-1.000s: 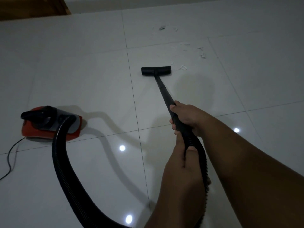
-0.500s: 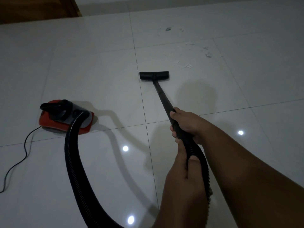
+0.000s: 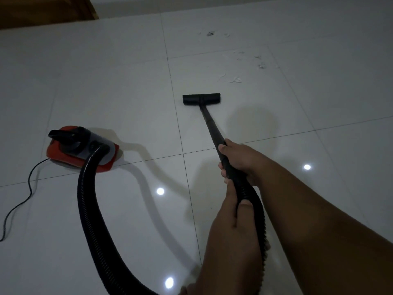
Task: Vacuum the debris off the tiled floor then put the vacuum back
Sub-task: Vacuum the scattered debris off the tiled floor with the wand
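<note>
A person runs a black vacuum wand across a pale tiled floor, both hands stacked along it for control. The right hand sits farther down the rigid tube, fingers clenched around it, seemingly to steer and press the floor nozzle flat against the tile. The left hand grips just behind, where the tube meets the ribbed hose, its thumb laid on top, likely to take the weight and keep the hose from dragging the wand sideways.

The nozzle lies flat on the floor, short of the debris: pale scraps and darker bits scattered ahead and to the right, the nearest just beyond its right end, the farthest well apart near the wall. None of what shows has yet been picked up, so the sweep appears to be in its early stage.

The red vacuum body rests on the floor to the left, well clear of the debris, its hose looping back toward the person and its power cord trailing off to the left edge.
</note>
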